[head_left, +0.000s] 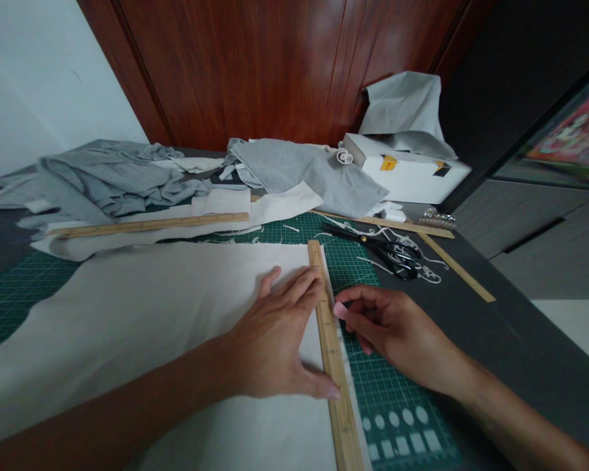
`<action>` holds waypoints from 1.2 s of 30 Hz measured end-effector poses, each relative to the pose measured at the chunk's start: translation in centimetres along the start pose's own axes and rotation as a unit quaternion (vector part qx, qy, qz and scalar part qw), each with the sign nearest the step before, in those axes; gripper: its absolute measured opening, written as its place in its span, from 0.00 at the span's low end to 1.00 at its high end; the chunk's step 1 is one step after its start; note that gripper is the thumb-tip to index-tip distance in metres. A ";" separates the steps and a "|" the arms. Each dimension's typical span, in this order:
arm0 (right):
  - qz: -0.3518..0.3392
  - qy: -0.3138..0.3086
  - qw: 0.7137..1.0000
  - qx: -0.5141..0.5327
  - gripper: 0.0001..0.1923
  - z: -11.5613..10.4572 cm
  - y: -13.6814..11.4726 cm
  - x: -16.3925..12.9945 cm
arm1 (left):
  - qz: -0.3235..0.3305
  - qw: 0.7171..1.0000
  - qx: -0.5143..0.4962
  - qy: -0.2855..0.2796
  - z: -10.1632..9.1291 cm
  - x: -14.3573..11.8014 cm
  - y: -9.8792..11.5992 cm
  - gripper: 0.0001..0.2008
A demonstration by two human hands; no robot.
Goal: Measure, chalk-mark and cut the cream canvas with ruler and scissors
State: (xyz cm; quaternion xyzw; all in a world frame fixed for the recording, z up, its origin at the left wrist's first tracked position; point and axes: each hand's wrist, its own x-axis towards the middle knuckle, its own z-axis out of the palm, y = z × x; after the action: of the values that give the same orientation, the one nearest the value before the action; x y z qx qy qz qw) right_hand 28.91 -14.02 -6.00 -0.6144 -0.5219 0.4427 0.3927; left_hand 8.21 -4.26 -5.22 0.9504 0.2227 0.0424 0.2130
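Note:
A wooden ruler lies lengthwise along the right edge of a white cloth. My left hand is spread flat, with fingertips and thumb pressing on the ruler and the palm over the cloth. Just right of the ruler, my right hand is closed in a pinch around a small pink piece of tailor's chalk. The chalk is close to the cloth's edge; whether it touches the cloth I cannot tell. Beneath the cloth is a green cutting mat with a printed grid.
Black scissors rest among white thread scraps, near more wooden rulers. Grey fabric is heaped along the back, beside a white box. Another ruler lies on white cloth strips. A brown wooden panel stands behind.

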 end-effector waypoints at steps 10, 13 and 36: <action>-0.017 0.043 0.996 -0.082 0.10 0.8 0.1 -0.3 | -0.019 1.000 0.015 -0.020 -0.1 0.0 0.1 0.65; -0.020 0.052 0.994 -0.099 0.09 1.0 0.2 -0.4 | -0.018 1.000 0.015 -0.019 -0.1 0.1 0.1 0.65; -0.012 0.054 0.993 -0.104 0.06 1.7 -0.3 -1.0 | 0.002 1.000 0.005 0.018 0.2 0.0 -0.1 0.62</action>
State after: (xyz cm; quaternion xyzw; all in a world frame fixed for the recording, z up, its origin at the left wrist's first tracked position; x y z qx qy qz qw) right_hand 27.12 -14.94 -6.15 -0.6685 -0.5506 0.3476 0.3594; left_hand 8.21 -4.32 -5.46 0.9510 0.2248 0.0591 0.2041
